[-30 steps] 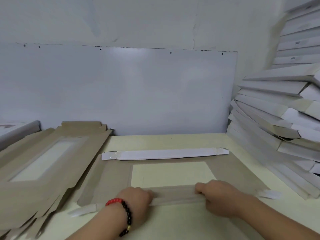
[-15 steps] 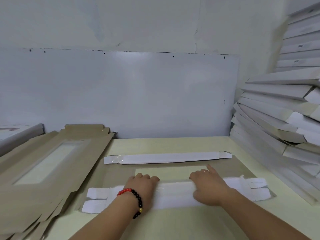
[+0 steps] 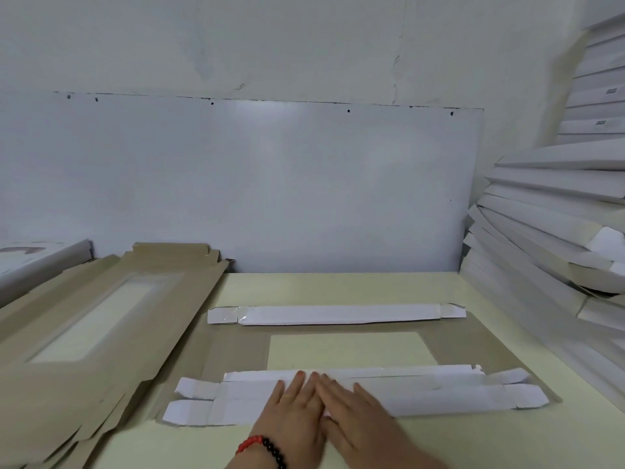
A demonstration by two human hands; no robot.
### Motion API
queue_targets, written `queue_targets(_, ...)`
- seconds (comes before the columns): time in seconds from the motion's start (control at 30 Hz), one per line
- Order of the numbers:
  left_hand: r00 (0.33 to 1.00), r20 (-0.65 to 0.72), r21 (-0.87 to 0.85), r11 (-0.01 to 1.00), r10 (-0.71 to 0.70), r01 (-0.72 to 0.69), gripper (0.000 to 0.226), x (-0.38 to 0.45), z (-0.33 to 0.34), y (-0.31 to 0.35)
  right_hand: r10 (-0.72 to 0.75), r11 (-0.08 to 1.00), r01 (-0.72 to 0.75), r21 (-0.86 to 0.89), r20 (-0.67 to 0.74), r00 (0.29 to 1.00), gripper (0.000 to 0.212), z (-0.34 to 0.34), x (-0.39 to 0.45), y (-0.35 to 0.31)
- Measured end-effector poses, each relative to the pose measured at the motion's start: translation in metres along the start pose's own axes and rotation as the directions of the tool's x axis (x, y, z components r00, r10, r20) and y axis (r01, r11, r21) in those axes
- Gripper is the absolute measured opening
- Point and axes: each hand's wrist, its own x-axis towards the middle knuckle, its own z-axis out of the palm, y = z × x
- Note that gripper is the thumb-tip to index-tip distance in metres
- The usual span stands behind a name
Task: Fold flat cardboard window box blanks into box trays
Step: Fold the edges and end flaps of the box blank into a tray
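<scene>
A flat window box blank (image 3: 236, 350) lies brown side up on the pale table, its clear window (image 3: 348, 350) in the middle. Its far flap (image 3: 338, 314) is folded over, white side up. The near flap (image 3: 422, 390) is also folded inward and lies white side up. My left hand (image 3: 294, 411), with a red and black bead bracelet on the wrist, presses flat on the near flap's middle. My right hand (image 3: 355, 411) presses flat right beside it, fingers straight, the two hands touching.
A stack of flat brown blanks (image 3: 84, 326) with windows lies at the left. Folded white trays (image 3: 548, 238) are piled high at the right, leaning toward the table. A white board (image 3: 253, 187) stands against the wall behind the table (image 3: 338, 286).
The near flap was lifted, folded over onto the blank and laid flat. Both hands went from gripping it apart to pressing flat side by side at its middle.
</scene>
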Motion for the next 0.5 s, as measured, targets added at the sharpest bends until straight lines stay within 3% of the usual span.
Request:
queue_targets(0.03,1.0,-0.01,0.027,0.999,-0.023,0.023,0.061,-0.005,0.002,-0.007,0.044,0.998,-0.04,-0.051,0.075,0.996,0.063,-0.008,-0.005,0.004)
queue_targets(0.1,0.996,-0.04,0.053,0.995,-0.084,0.086,0.061,-0.013,0.003,-0.024,0.051,0.987,-0.04,-0.157,0.066,0.997,0.076,-0.005,-0.022,0.028)
queue_targets(0.13,0.992,-0.054,0.058,0.992,-0.113,0.116,0.061,-0.017,0.003,-0.032,0.049,0.983,-0.023,-0.182,0.136,0.989,0.069,-0.007,-0.031,0.039)
queue_targets(0.2,0.985,-0.065,0.068,0.984,-0.158,0.163,0.062,-0.024,0.0,-0.046,0.032,0.976,0.014,-0.216,0.211,0.977,0.035,-0.025,-0.045,0.058)
queue_targets(0.23,0.983,-0.065,0.072,0.982,-0.173,0.177,0.062,-0.027,-0.001,-0.052,0.09,0.97,-0.041,-0.239,0.199,0.976,0.039,-0.03,-0.049,0.065)
queue_targets(0.3,0.979,-0.067,0.076,0.977,-0.194,0.198,0.063,-0.032,-0.003,-0.061,0.279,0.951,-0.215,-0.222,0.321,0.905,0.064,-0.041,-0.059,0.088)
queue_targets(0.33,0.976,-0.07,0.075,0.975,-0.205,0.21,0.064,-0.033,-0.004,-0.065,0.363,0.925,-0.312,-0.216,0.268,0.892,0.075,-0.048,-0.064,0.1)
queue_targets(0.4,0.971,-0.077,0.061,0.971,-0.227,0.232,0.068,-0.036,-0.006,-0.073,0.395,0.902,-0.371,-0.222,0.076,0.916,0.062,-0.046,-0.079,0.134)
queue_targets(0.5,0.974,-0.078,0.039,0.976,-0.212,0.216,0.082,-0.04,-0.013,-0.083,0.474,0.864,-0.46,-0.204,0.024,0.88,0.055,-0.047,-0.096,0.163)
